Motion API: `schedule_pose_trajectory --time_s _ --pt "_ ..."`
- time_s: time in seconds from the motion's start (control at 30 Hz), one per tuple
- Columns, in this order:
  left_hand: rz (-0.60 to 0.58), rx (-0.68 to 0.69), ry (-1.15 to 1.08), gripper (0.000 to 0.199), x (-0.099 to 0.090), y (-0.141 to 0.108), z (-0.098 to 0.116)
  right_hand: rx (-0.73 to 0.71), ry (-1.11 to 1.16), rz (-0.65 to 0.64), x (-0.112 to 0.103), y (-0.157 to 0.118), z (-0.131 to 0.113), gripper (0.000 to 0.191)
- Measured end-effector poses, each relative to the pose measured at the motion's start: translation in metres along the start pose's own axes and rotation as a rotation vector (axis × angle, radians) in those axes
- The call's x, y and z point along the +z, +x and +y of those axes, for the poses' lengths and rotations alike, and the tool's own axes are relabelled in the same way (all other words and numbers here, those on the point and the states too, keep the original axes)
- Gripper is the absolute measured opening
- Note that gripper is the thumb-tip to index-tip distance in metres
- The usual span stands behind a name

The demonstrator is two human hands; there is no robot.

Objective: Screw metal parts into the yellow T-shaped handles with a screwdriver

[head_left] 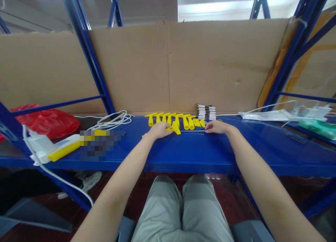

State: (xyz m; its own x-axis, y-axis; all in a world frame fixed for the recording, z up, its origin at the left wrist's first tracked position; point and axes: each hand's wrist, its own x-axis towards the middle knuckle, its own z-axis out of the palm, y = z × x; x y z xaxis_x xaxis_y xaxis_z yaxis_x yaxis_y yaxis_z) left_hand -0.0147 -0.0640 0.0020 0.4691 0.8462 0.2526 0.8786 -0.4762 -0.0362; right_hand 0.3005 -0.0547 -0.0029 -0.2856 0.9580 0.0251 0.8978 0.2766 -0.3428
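On the blue shelf top [191, 151], my left hand [159, 130] is closed on a yellow plastic part [175, 128] with a flared end. My right hand [215, 126] pinches the right end of a thin pale rod [193, 131], which stretches toward the yellow part. Whether the rod enters that part is too small to tell. Behind my hands stands a row of several yellow T-shaped parts [185, 122]. Smaller yellow pieces [196, 122] lie at the row's right end, beside a stack of white and dark packets [206, 112].
Cardboard [210, 67] walls the back between blue posts. Coiled white cable [115, 119], a red bag [52, 121] and a white power strip [65, 142] with a yellow tube [64, 151] are at left. A flat white packet [267, 115] and green wrap [317, 128] lie right.
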Motion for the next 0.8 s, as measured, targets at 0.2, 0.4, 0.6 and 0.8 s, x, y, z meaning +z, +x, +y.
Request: schedule_pose_trajectory --time_s 0.2,0.4,0.6,0.8 --pt "-0.002 -0.003 -0.014 0.033 0.0 0.0 -0.001 0.145 -0.091 0.028 -0.011 -0.01 0.012 0.011" --pt "0.048 0.002 -0.062 0.035 0.002 0.0 -0.003 0.29 -0.132 0.02 -0.021 -0.025 0.024 0.011" --pt "0.046 0.017 -0.065 0.034 0.002 0.001 -0.003 0.368 -0.223 0.033 -0.025 -0.031 0.045 0.012" --pt "0.029 0.006 -0.051 0.036 0.0 0.0 -0.001 0.461 -0.223 0.058 -0.025 -0.026 0.058 0.016"
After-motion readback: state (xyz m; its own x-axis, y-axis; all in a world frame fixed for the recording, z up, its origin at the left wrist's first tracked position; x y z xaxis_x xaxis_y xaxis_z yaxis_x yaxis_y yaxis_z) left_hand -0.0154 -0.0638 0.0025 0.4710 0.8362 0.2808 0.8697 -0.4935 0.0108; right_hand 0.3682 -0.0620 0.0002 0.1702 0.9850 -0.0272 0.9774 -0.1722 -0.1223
